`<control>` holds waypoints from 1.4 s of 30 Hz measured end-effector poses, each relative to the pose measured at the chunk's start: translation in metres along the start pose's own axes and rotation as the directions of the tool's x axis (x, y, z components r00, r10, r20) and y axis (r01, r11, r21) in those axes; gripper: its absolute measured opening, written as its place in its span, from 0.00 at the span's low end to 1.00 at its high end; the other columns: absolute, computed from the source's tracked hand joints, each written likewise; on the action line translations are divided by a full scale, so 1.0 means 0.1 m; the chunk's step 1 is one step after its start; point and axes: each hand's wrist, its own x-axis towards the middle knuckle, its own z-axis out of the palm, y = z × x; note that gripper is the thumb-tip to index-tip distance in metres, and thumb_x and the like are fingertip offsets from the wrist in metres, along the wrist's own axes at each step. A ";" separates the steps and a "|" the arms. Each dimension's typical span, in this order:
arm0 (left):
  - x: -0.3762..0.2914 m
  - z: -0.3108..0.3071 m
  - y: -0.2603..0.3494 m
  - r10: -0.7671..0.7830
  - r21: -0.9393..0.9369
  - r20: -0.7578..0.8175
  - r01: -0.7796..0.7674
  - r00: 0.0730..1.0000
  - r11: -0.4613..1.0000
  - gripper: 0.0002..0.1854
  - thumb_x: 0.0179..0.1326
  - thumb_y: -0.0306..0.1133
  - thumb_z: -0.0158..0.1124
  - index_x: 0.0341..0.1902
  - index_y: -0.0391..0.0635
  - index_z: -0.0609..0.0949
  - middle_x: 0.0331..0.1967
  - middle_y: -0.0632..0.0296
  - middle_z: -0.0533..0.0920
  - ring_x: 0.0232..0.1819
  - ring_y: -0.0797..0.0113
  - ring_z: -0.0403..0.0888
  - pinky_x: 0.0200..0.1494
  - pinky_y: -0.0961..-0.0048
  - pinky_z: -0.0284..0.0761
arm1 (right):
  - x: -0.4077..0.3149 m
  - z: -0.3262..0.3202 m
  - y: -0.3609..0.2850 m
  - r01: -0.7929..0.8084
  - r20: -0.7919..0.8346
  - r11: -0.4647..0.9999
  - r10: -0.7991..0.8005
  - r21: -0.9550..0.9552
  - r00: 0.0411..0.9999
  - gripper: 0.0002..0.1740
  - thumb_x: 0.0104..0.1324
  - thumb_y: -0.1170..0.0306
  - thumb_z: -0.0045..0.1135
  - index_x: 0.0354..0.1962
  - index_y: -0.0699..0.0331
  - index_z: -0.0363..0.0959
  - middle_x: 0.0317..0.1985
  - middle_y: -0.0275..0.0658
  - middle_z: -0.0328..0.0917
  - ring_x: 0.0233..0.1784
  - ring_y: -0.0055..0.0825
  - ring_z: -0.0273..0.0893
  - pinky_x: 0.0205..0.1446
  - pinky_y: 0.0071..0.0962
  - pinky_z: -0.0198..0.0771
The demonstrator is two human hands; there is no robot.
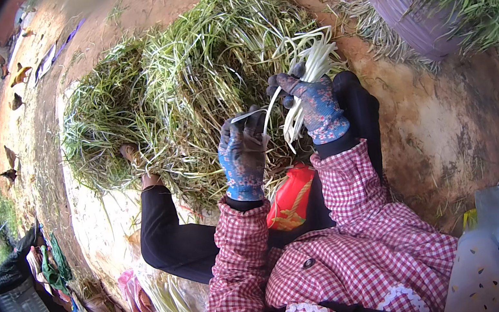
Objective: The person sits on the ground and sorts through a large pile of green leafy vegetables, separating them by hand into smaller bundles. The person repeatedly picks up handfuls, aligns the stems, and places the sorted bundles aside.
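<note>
My right hand (314, 99), in a blue flowered glove with dark fingers, grips a bunch of long pale stalks (318, 59). The stalks stick out above and below the fist. Close by on the left, my left hand (243, 149) wears a matching glove. Its fingers are closed on a thin pale stalk (270, 111) that curves up towards the right hand. Beyond both hands lies a large heap of long green leafy plants (213, 49), with tangled, browner matter low down. A red plastic bag (296, 195) with a printed pattern rests between my forearms, over my lap.
A bundle of greens wrapped in purple plastic (413, 15) lies at upper right. More pale stalks (170, 305) lie at lower left, beside a pink checked cloth (139, 293). Several chickens (20, 74) are on the bare ground at far left. A spotted white cloth (488, 275) is at lower right.
</note>
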 end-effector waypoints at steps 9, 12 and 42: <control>-0.08 -0.74 1.16 0.051 -0.417 -0.136 -0.104 0.989 0.903 0.10 0.64 0.32 0.44 0.30 0.41 0.71 0.16 0.68 0.67 0.11 0.78 0.55 0.13 0.79 0.53 | 0.10 -0.08 -0.06 0.177 -0.168 0.966 -0.146 0.189 0.975 0.11 0.59 0.79 0.56 0.30 0.55 0.63 0.33 0.44 0.78 0.31 0.32 0.79 0.18 0.16 0.63; -0.13 -1.00 1.54 0.405 0.092 -0.573 -0.436 0.712 0.895 0.12 0.62 0.40 0.49 0.30 0.45 0.72 0.15 0.69 0.70 0.10 0.80 0.55 0.13 0.80 0.49 | 0.13 -0.12 -0.08 0.177 -0.201 0.937 -0.118 0.302 0.972 0.10 0.59 0.79 0.55 0.29 0.55 0.64 0.35 0.45 0.78 0.35 0.34 0.78 0.18 0.17 0.63; -0.27 -0.33 0.61 -0.046 0.784 0.000 0.029 0.999 0.621 0.30 0.54 0.29 0.64 0.62 0.43 0.67 0.49 0.58 0.77 0.34 0.76 0.78 0.38 0.80 0.74 | 0.02 0.01 -0.06 0.130 -0.106 0.989 -0.122 0.073 0.987 0.09 0.60 0.76 0.56 0.33 0.57 0.64 0.35 0.44 0.79 0.34 0.32 0.80 0.24 0.18 0.68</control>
